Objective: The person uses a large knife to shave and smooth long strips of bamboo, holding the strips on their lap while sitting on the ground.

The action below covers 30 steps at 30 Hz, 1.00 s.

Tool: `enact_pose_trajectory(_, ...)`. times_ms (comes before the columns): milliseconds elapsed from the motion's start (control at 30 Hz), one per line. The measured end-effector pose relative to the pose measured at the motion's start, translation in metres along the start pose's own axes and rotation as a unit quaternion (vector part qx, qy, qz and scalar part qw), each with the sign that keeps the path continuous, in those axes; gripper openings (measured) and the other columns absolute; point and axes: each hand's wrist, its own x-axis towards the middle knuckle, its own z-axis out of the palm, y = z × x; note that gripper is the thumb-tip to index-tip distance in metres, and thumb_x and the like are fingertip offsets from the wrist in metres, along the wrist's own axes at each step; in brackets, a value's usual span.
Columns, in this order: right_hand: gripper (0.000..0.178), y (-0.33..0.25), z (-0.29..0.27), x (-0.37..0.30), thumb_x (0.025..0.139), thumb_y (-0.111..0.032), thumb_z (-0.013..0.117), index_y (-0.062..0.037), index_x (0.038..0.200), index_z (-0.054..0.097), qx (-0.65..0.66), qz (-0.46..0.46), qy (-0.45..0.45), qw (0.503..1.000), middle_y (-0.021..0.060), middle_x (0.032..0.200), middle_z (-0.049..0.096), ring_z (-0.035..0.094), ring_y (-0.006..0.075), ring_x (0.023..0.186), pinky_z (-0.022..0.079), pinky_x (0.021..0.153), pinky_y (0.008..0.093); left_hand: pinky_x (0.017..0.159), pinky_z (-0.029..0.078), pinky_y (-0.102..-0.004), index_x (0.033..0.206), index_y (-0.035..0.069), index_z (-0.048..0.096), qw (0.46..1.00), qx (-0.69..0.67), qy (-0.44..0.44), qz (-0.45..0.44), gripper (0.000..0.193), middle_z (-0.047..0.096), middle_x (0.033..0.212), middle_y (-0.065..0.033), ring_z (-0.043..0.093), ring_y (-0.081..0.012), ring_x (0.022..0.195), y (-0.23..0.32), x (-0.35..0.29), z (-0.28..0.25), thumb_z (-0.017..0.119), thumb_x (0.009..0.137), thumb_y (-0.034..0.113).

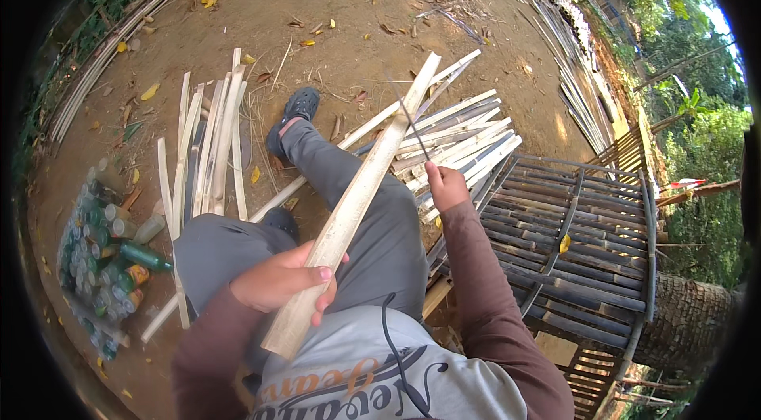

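A seated person's left grip (297, 273) is closed around a long, flat, pale bamboo strip (357, 198) near its lower end, thumb on top, with the strip slanting up and away to the right above the grey-trousered legs (384, 237). The right grip (448, 186), beside the strip's upper half and apart from it, is closed on the near end of a thin, dark blade (413, 128) that crosses the strip's upper part. More pale split strips (464, 134) lie on the brown dirt ground (349, 47) beyond.
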Motion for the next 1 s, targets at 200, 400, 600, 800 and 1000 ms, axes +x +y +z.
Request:
enact_pose_trajectory(200,0.061,0.053,0.01,-0.005,0.107,-0.05,0.059,0.0042,0.079,0.065,0.173,0.046,0.021,0.984,0.0147,0.061,0.055,0.053,0.0222,0.06,0.045,0.06,0.0424,0.057,0.052,-0.0315,0.15,0.001,0.04,0.995,-0.052,-0.077,-0.042,0.051,0.059,0.078,-0.0101,0.062,-0.0181,0.064,-0.008,0.015,-0.014,0.057,0.11,0.027)
enact_pose_trajectory(400,0.048,-0.039,-0.018,-0.116,0.1,-0.046,0.069,-0.0002,0.083,0.068,-0.075,-0.169,-0.084,0.979,0.0233,0.068,0.062,0.062,0.0462,0.068,0.049,0.063,0.0495,0.057,0.052,-0.0307,0.151,0.0,0.041,0.993,-0.046,-0.056,-0.094,0.051,0.059,0.077,-0.0081,0.059,-0.0152,0.064,-0.008,0.019,-0.011,0.057,0.11,0.027)
enact_pose_trajectory(600,0.053,0.004,-0.015,-0.154,0.1,-0.051,0.066,0.0001,0.085,0.067,-0.111,-0.083,-0.095,0.986,0.0259,0.073,0.063,0.064,0.0497,0.075,0.05,0.066,0.0531,0.06,0.053,-0.0296,0.15,0.002,0.043,0.986,-0.034,-0.081,-0.141,0.047,0.058,0.079,-0.0047,0.06,-0.0136,0.065,-0.036,0.052,-0.008,0.054,0.111,0.025)
enact_pose_trajectory(800,0.054,0.053,0.001,-0.167,0.102,-0.049,0.063,0.0018,0.086,0.066,-0.05,-0.013,-0.06,0.997,0.0281,0.079,0.064,0.064,0.0516,0.08,0.049,0.069,0.0554,0.062,0.054,-0.0297,0.149,0.003,0.045,0.985,-0.002,-0.1,-0.142,0.043,0.059,0.08,-0.0041,0.061,-0.0135,0.067,-0.054,0.092,0.0,0.052,0.111,0.023)
enact_pose_trajectory(1000,0.051,0.068,0.014,-0.147,0.103,-0.046,0.062,0.0021,0.087,0.067,-0.037,-0.028,-0.007,0.999,0.0289,0.081,0.065,0.064,0.0519,0.081,0.049,0.071,0.0555,0.059,0.053,-0.0289,0.148,0.003,0.047,0.988,0.05,-0.056,-0.133,0.042,0.06,0.08,-0.0049,0.061,-0.0133,0.062,-0.038,0.095,0.011,0.051,0.111,0.023)
